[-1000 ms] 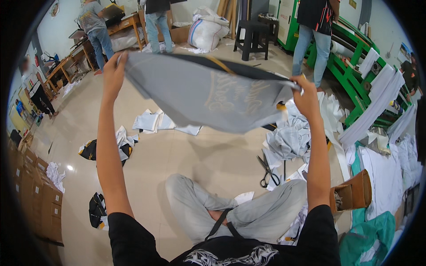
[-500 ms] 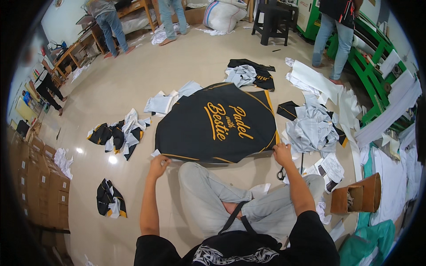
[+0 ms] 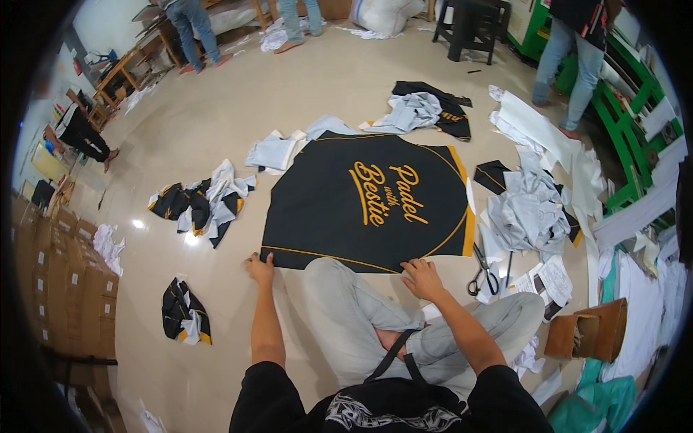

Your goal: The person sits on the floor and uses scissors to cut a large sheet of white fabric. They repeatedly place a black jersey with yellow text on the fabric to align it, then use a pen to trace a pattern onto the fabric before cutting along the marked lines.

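A black fabric panel (image 3: pixel 339 209) with yellow trim and yellow script lettering lies spread flat on the floor in front of my crossed legs. My left hand (image 3: pixel 258 268) presses on its near left corner, fingers closed on the hem. My right hand (image 3: pixel 422 278) rests on the near right edge, fingers spread over the cloth above my knee.
Black-handled scissors (image 3: pixel 479 274) lie on the floor right of my right hand. Heaps of grey and black cloth (image 3: pixel 530 209) and paper pieces lie around; smaller scraps (image 3: pixel 198 202) sit to the left. Cardboard boxes (image 3: pixel 65 289) line the left. Several people stand at the back; green machinery (image 3: pixel 628 115) at right.
I held the panel up in the air with both arms raised, then brought it down and laid it flat on the floor. My hands now sit at its near edge.
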Tool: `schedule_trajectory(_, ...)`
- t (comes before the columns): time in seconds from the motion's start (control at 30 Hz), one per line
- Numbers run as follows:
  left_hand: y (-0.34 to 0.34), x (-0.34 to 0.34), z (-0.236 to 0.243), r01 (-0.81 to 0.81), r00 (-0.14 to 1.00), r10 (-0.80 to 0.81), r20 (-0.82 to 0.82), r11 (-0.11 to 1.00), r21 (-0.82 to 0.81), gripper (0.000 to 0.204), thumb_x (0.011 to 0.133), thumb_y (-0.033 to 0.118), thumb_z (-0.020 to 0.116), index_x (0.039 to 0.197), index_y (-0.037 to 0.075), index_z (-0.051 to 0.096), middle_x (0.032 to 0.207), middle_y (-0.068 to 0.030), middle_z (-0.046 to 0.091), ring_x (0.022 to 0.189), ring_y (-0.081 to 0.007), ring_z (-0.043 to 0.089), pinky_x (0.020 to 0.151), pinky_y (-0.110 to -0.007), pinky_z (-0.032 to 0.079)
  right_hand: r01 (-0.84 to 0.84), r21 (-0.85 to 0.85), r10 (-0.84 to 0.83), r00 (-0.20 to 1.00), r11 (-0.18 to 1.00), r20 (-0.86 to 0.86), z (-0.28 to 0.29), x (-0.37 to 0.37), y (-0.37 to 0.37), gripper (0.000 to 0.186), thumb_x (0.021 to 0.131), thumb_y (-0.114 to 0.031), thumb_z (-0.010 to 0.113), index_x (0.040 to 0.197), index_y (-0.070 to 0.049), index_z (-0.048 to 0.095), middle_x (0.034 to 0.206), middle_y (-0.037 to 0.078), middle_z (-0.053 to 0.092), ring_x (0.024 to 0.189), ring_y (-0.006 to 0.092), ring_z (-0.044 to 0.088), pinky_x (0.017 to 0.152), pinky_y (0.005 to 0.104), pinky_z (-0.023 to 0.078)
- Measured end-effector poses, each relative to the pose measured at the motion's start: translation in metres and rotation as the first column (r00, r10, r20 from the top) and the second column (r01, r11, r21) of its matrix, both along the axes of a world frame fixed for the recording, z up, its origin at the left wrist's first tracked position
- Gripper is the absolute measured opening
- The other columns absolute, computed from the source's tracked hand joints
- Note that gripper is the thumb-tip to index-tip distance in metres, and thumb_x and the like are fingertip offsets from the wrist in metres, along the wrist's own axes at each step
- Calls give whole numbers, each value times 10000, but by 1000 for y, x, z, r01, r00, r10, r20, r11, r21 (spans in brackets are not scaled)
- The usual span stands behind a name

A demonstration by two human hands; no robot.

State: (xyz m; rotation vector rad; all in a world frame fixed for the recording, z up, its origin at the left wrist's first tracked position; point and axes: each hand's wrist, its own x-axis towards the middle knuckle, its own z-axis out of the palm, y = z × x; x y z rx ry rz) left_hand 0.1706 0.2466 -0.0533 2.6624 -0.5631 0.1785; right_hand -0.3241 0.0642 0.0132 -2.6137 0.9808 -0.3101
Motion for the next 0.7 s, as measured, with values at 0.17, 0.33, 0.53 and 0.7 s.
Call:
schedule_trajectory(0.17,7,11,-5,27,977,-63,-204,984,-176,255,905,264,778,969,27,711,971,-162,675,945,-364,658,862,-477,521,116,67,-117,993,991,19,-4,43,20,311,927,-266,699,1218,-157,698,1112,101,609,1128,279,555,942,457,389)
schedule_trajectory(0.33,51,5,17,-105,907,-105,-408,882,-460,183,944,166,725,1011,15,647,791,-95,616,718,-215,600,704,-352,501,97,79,-104,991,992,89,-15,34,21,175,933,-260,695,1043,-128,725,976,80,655,1027,291,610,898,457,422)
schedule_trajectory(0.53,37,-58,113,-174,816,-353,-458,605,-777,160,994,115,659,1113,50,574,845,-46,589,751,-97,541,637,-266,450,159,351,-296,875,923,383,34,14,5,175,984,-217,654,986,-49,704,757,157,713,727,369,700,669,448,521)
schedule_trajectory(0.7,23,-15,150,31,813,-455,-365,659,-752,99,1015,124,642,1104,93,610,905,-31,606,802,-108,558,663,-279,470,177,314,-310,838,933,448,89,49,3,213,994,-240,653,993,-32,699,830,204,716,770,415,691,682,456,528)
